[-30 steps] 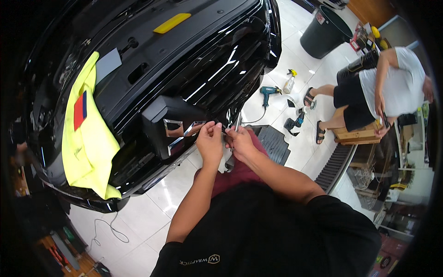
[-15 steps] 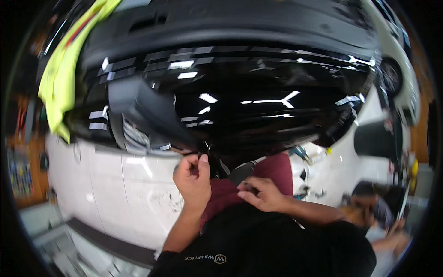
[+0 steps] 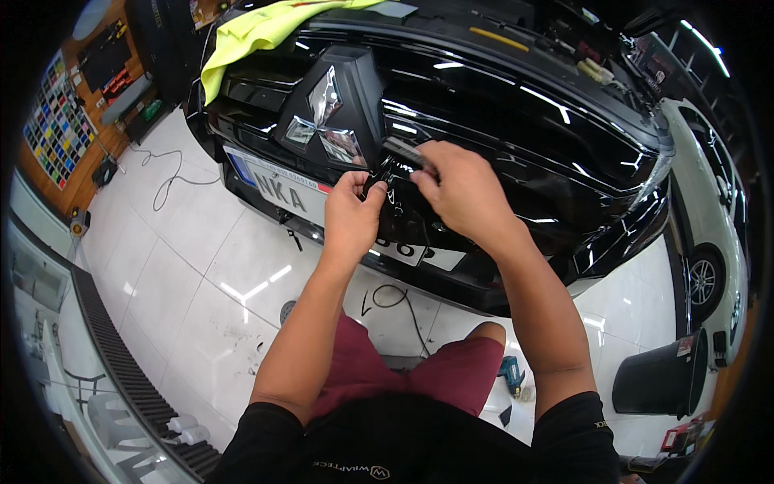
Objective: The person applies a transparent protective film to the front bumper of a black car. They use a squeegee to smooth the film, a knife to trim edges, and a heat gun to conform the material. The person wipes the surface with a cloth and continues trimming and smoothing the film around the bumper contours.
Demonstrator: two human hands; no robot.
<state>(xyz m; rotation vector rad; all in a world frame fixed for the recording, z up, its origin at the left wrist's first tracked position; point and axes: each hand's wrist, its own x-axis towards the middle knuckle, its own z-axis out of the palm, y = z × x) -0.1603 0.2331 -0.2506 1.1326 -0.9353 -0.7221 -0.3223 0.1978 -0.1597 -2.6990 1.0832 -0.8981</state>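
Note:
Glossy black film (image 3: 401, 211) hangs loose over the front of a black car (image 3: 484, 105), right of a chrome emblem (image 3: 326, 121) on a dark, raised mount. My left hand (image 3: 352, 218) pinches the film's edge between thumb and fingers, just below the emblem. A flat, dark squeegee (image 3: 403, 150) is gripped in my right hand (image 3: 468, 189), its far end against the glossy surface beside the emblem. The film partly covers a white licence plate (image 3: 286, 189). My right hand's fingertips are partly hidden.
A yellow-green cloth (image 3: 250, 40) drapes over the car's left side. A yellow-handled tool (image 3: 498, 39) lies on top. Right are a dark bin (image 3: 661, 375) and a white car (image 3: 701, 210). A teal power tool (image 3: 511, 376) and a cable (image 3: 411, 315) are on the tiled floor.
My right hand has risen from near my lap to the car's front, with the squeegee now plainly visible. My left hand now pinches the film beside the emblem. The view has shifted.

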